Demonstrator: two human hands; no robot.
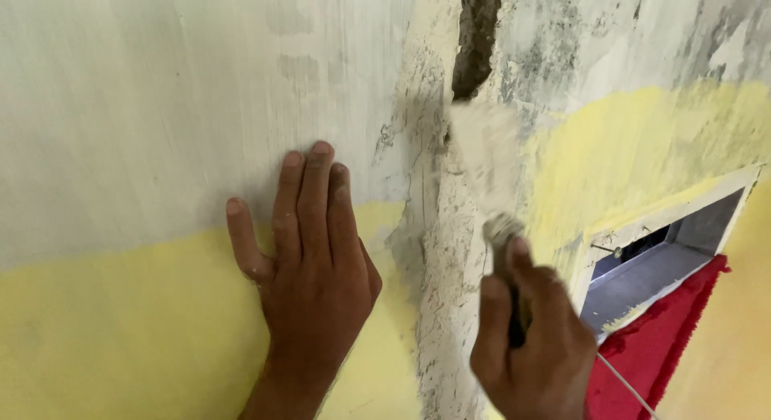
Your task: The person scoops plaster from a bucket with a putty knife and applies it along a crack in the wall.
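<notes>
The right hand (534,340) is clenched around the dark handle of a paintbrush (491,179), thumb laid up along the ferrule. The brush rises straight out of the top of that hand, and its pale, blurred bristles spread above the knuckles and press against the wall (161,91). The bristle tip sits just below a dark, open crack (475,34) that runs up from there to the top of the view. Below the bristles, to the left of the right hand, a rough strip of grey-white filler (442,307) runs down the wall between the two hands.

The left hand (309,259) holds nothing: it lies flat and released against the wall, fingers together and pointing up, thumb spread out to its left. Its fingertips rest on the whitish upper part of the wall, while its palm and wrist cover the yellow painted band (104,332) beneath. It stays apart from the brush, with the filler strip between them.

To the right of the right hand, a white-framed opening (658,259) is set in the yellow wall, and a red fringed cloth (666,340) hangs from its lower edge, just beside the wrist. A thin pale cord (626,388) runs down from behind the right hand across the cloth.
</notes>
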